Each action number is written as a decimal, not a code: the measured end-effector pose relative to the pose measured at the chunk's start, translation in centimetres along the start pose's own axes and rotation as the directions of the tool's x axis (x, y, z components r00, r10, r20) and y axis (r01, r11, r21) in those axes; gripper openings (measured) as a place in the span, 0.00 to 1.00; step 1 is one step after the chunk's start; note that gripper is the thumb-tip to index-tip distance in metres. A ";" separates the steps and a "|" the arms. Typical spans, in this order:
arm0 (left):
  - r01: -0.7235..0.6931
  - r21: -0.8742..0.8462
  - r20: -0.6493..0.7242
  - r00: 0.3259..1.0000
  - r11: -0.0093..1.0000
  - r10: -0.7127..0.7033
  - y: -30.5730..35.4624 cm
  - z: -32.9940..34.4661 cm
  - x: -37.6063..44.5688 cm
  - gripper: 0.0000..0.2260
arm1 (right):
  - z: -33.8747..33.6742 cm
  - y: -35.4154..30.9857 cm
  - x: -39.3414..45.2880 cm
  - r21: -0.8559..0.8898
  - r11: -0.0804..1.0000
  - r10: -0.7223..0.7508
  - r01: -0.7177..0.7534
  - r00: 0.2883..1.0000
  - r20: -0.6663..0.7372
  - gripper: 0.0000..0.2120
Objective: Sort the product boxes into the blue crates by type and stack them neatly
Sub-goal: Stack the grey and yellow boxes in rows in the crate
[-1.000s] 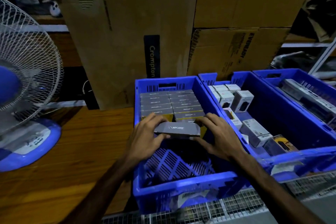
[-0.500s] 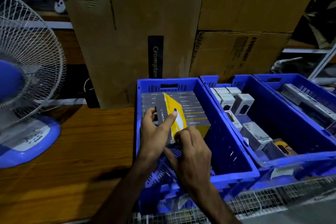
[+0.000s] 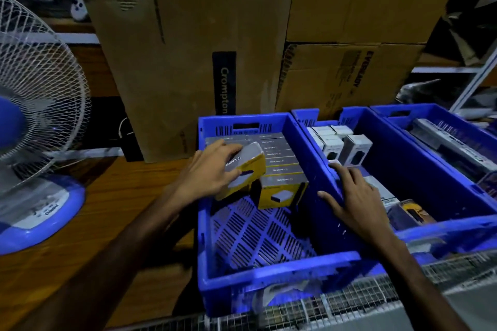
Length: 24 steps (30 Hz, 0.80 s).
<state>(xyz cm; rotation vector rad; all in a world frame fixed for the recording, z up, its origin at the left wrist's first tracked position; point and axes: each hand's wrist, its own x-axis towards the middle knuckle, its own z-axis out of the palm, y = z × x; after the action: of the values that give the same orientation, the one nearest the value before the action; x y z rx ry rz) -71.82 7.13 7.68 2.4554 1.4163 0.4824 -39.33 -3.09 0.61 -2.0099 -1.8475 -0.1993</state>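
The yellow-and-grey box [image 3: 246, 169] is in the left hand [image 3: 212, 172], tilted over the left column of standing boxes in the nearest blue crate [image 3: 269, 282]. Its grey top face leans up and away from the person, and the yellow face with the product picture looks down toward the slotted floor of the crate. The left hand's fingers [image 3: 228, 149] are closed over the grey top, with the thumb lower down on the near side. From where I stand the box's long axis runs roughly across the crate, matching the row of like boxes [image 3: 279, 161] packed on edge against the far wall. The nearest box of the right column stands upright just beside it, and a gap shows in front of the left column, straight beneath the held one. I judge the coming move to be a short push down and back, righting the box until it stands flush.

The right hand [image 3: 355, 201] holds nothing; it lies spread flat over the wall shared with the middle crate [image 3: 430, 220], where white boxes [image 3: 333, 142] and other mixed items sit. The left hand is clearly nearer to the gap. A third crate [image 3: 403, 113] stands farther right, a table fan [image 3: 35, 121] to the left, and cardboard cartons [image 3: 188, 62] behind.
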 end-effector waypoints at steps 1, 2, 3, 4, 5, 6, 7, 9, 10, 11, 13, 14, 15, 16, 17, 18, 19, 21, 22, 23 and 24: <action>-0.029 0.060 0.057 0.998 0.998 0.025 -0.1 -0.1 0.6 0.24 | 0.2 0.6 -0.1 0.018 1.000 0.009 -0.010 1.000 0.014 0.31; -0.056 0.114 0.104 0.994 0.992 0.044 -0.3 0.0 1.3 0.23 | 0.3 0.9 -0.3 0.035 0.999 0.015 -0.016 1.000 0.026 0.30; -0.075 0.163 0.147 0.988 0.984 0.051 -0.3 0.1 1.8 0.23 | 0.5 1.0 -0.5 0.041 0.999 0.013 -0.015 1.000 0.027 0.30; -0.088 0.206 0.185 0.981 0.974 0.050 -0.4 0.3 2.2 0.23 | 0.6 1.0 -0.5 0.038 0.999 0.005 -0.006 1.000 0.019 0.29; -0.101 0.245 0.219 0.975 0.964 0.047 -0.3 0.5 2.6 0.22 | 0.7 1.0 -0.6 0.041 0.999 0.002 -0.003 1.000 0.012 0.28; -0.114 0.280 0.243 0.969 0.953 0.045 -0.2 0.7 3.0 0.21 | 0.7 0.9 -0.6 0.055 0.998 0.009 -0.009 1.000 0.007 0.27; -0.121 0.310 0.262 0.964 0.943 0.037 0.0 0.8 3.2 0.21 | 0.7 0.8 -0.6 0.074 0.997 0.021 -0.022 1.000 0.004 0.26; -0.137 0.347 0.285 0.958 0.928 0.035 0.1 0.8 3.6 0.20 | 0.6 0.7 -0.8 0.101 0.994 0.041 -0.040 0.999 -0.005 0.25; -0.147 0.352 0.290 0.956 0.924 0.042 0.1 0.9 3.8 0.19 | 0.5 0.7 -0.8 0.106 0.993 0.046 -0.045 0.999 -0.008 0.25; -0.159 0.358 0.294 0.955 0.920 0.050 0.0 1.0 4.0 0.17 | 0.4 0.6 -0.9 0.109 0.993 0.050 -0.048 0.999 -0.008 0.24; -0.185 0.374 0.300 0.951 0.909 0.070 0.0 1.3 4.3 0.12 | 0.3 0.6 -0.9 0.115 0.992 0.056 -0.055 0.998 -0.005 0.24; -0.195 0.384 0.298 0.951 0.903 0.078 -0.1 1.5 4.5 0.09 | 0.3 0.5 -0.9 0.115 0.992 0.059 -0.058 0.998 -0.005 0.23; -0.195 0.397 0.296 0.952 0.897 0.076 -0.3 1.7 4.6 0.07 | 0.4 0.6 -0.8 0.116 0.991 0.062 -0.061 0.998 -0.006 0.23; -0.192 0.409 0.290 0.954 0.892 0.073 -0.4 2.1 4.7 0.07 | 0.4 0.6 -0.8 0.117 0.991 0.066 -0.065 0.998 -0.005 0.23; -0.185 0.422 0.279 0.958 0.887 0.067 -0.7 2.4 4.9 0.08 | 0.4 0.6 -0.8 0.118 0.991 0.069 -0.068 0.998 -0.006 0.22; -0.180 0.430 0.270 0.961 0.885 0.065 -1.0 2.8 5.0 0.11 | 0.4 0.6 -0.8 0.119 0.990 0.072 -0.071 0.997 -0.006 0.22; -0.173 0.431 0.263 0.963 0.886 0.060 -1.3 3.2 5.0 0.12 | 0.4 0.6 -0.9 0.119 0.990 0.074 -0.073 0.997 -0.008 0.22; -0.168 0.429 0.261 0.964 0.888 0.056 -1.9 4.2 5.2 0.11 | 0.4 0.6 -0.9 0.123 0.989 0.082 -0.080 0.997 -0.008 0.22; -0.169 0.428 0.263 0.963 0.888 0.057 -2.1 4.6 5.3 0.10 | 0.4 0.6 -0.9 0.127 0.988 0.087 -0.085 0.996 -0.007 0.21; -0.170 0.428 0.264 0.963 0.888 0.057 -2.3 5.1 5.4 0.09 | 0.4 0.6 -0.9 0.131 0.988 0.088 -0.087 0.996 -0.007 0.21; -0.170 0.424 0.259 0.964 0.890 0.060 -2.5 5.4 5.5 0.08 | 0.5 0.6 -0.9 0.134 0.987 0.086 -0.084 0.996 -0.008 0.21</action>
<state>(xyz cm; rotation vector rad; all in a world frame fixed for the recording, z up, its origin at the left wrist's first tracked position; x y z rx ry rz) -69.00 12.78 2.62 2.8419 1.4033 -0.1413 -38.93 -3.77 -0.26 -1.9851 -1.7153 -0.0628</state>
